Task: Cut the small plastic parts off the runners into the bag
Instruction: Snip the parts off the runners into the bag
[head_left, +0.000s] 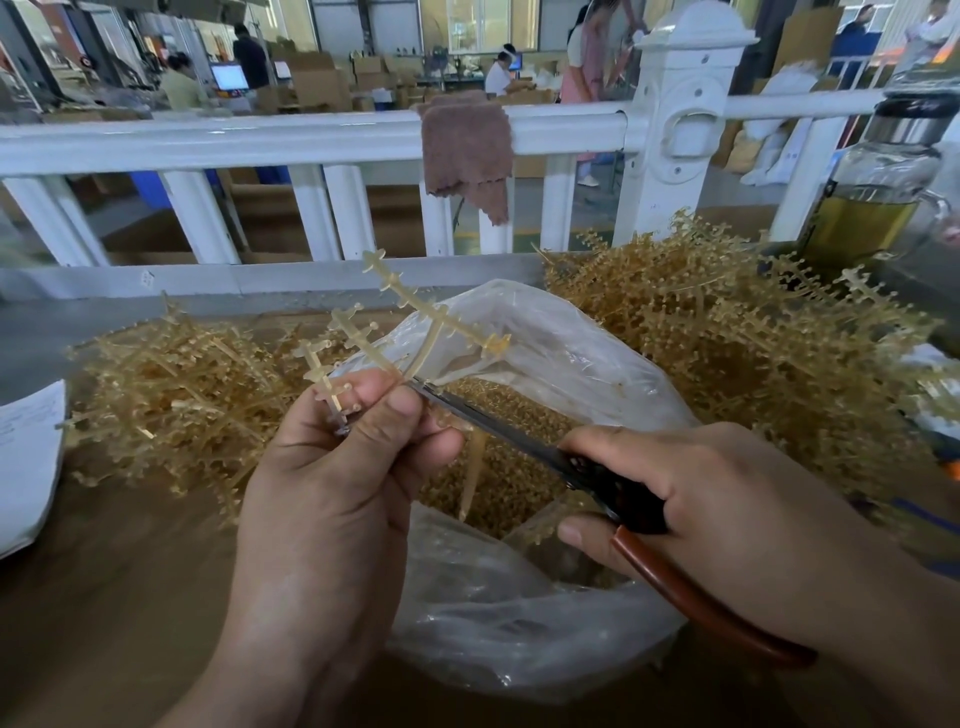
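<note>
The left hand (332, 478) pinches a pale amber branched plastic runner (415, 322) above the open clear plastic bag (545, 338) of small amber parts (498, 467); the right hand (717, 509) grips brown-handled scissors (597, 467), blades at the runner's stem.

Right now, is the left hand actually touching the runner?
Touching. The head view shows the left hand pinching the runner by its lower stem, thumb against fingers, no gap. The right hand grips the cutters.

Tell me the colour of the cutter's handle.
The cutter handle is reddish-brown, shown best in the head view.
</note>
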